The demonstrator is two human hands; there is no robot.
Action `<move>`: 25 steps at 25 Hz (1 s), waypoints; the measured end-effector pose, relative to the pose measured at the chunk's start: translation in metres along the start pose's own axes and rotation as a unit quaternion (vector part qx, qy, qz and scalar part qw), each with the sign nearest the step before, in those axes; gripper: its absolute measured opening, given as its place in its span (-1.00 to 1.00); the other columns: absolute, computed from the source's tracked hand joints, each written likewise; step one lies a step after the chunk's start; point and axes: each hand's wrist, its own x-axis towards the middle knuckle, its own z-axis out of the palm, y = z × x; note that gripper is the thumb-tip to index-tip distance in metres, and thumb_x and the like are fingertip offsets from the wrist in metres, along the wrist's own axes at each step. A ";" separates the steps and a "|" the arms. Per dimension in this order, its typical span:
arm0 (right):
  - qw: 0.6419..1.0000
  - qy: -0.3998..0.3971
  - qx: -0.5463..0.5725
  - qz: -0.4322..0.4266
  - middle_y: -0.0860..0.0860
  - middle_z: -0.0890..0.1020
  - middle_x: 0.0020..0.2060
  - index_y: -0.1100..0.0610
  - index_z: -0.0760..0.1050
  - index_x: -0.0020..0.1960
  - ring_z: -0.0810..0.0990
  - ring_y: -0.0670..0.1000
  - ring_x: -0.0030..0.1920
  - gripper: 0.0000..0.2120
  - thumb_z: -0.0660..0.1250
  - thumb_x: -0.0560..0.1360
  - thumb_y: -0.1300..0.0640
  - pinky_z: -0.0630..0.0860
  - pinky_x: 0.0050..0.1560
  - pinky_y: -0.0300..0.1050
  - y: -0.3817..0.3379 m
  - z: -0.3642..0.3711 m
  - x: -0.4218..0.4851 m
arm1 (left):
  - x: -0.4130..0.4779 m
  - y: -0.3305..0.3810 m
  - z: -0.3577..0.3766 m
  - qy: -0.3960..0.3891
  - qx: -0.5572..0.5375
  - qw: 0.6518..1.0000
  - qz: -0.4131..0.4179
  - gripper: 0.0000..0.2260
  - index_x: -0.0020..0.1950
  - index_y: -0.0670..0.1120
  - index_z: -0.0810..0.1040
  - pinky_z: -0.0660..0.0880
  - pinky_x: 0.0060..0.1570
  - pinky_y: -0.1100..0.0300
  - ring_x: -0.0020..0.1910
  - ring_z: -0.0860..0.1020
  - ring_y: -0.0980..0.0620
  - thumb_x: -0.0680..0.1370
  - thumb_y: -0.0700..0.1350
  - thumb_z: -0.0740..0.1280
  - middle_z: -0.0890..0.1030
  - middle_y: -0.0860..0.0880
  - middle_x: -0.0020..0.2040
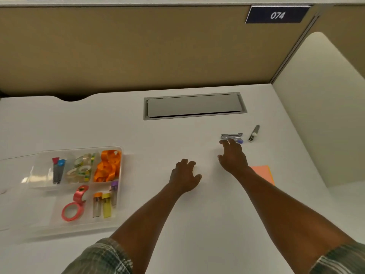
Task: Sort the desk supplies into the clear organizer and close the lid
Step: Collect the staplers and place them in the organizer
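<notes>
The clear organizer (79, 186) sat near the desk's (177, 224) left edge, lid off and compartments mostly filled — orange ribbon (107, 167), tape rolls (81, 169) and tubes grouped by kind. The right hand (233, 157) stretched toward the far right, fingers (224, 142) spread and grasping nothing, just short of the small stapler (232, 137), likely the next item to sort. The left hand (185, 176) rested curled on the desk's middle, apparently empty, perhaps for balance. A small tube (254, 133) lay beside the stapler; orange sticky notes (263, 172) lay under the right wrist.
</notes>
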 end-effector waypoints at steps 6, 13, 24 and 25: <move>0.998 -0.011 -0.061 -0.028 0.14 0.25 0.47 0.08 0.26 0.46 0.26 0.25 0.42 -0.44 0.24 0.49 0.32 0.50 0.10 0.15 0.024 -0.011 0.046 | -0.008 -0.014 0.029 -0.006 0.137 0.990 0.041 -0.36 0.59 -0.01 0.10 0.21 0.44 -0.03 0.59 -0.02 -0.11 0.57 0.11 0.23 -0.10 -0.10 0.62; 0.971 0.103 -0.185 -0.108 0.18 0.58 -0.21 0.22 0.59 -0.09 0.57 0.24 -0.14 -0.87 0.47 0.38 0.25 0.49 -0.24 0.03 0.041 0.004 0.062 | -0.003 0.000 0.034 0.021 0.107 0.994 0.003 -0.39 0.55 -0.03 0.20 0.26 0.42 -0.05 0.57 0.03 -0.13 0.55 0.11 0.27 -0.01 -0.11 0.62; 0.795 -0.403 0.450 0.055 0.16 0.67 -0.17 0.38 0.58 0.10 0.67 0.07 -0.19 -0.78 0.30 0.57 0.24 0.65 -0.07 -0.08 0.008 -0.043 0.028 | 0.024 0.045 0.024 0.211 0.082 0.959 0.169 -0.35 0.55 -0.11 0.25 0.38 0.33 -0.08 0.37 0.41 -0.21 0.49 -0.08 0.37 0.44 -0.18 0.42; 0.786 -0.423 0.448 0.053 0.20 0.67 -0.16 0.40 0.57 0.07 0.67 0.09 -0.19 -0.80 0.27 0.57 0.27 0.64 -0.09 -0.10 0.009 -0.048 0.026 | 0.027 0.046 0.024 0.231 0.061 0.953 0.184 -0.45 0.48 -0.16 0.36 0.48 0.16 -0.06 0.20 0.53 -0.20 0.50 -0.11 0.33 0.56 -0.17 0.26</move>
